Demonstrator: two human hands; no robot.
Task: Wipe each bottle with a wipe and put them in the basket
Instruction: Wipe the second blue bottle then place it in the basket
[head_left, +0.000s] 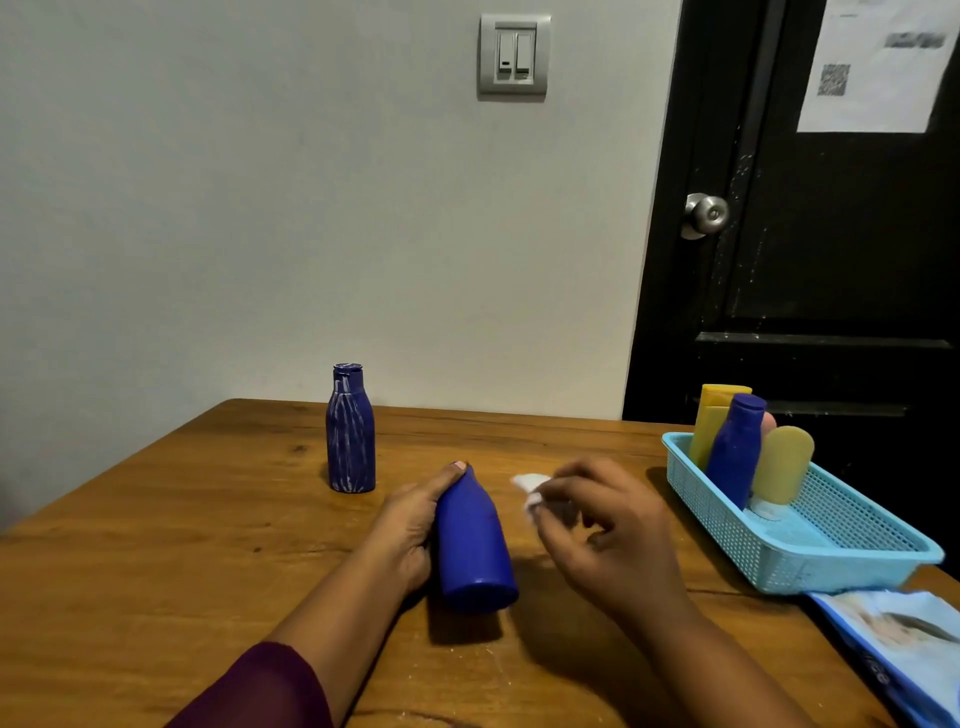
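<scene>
Two blue bottles are left on the table, and I take them from the left. Farthest left, near the wall, the streaked bottle stands upright and well apart from my hands, its white smears telling me it is not yet wiped. Next, my left hand wraps the plain blue bottle, tipped with its base toward me and my thumb up near the cap, so its side lies open for cleaning. Just beside it, my right hand pinches the white wipe in its fingertips, apart from the bottle. On the right, the basket holds several bottles leaning at its far end, leaving room in front. A wipes pack lies nearest me, within reach.
</scene>
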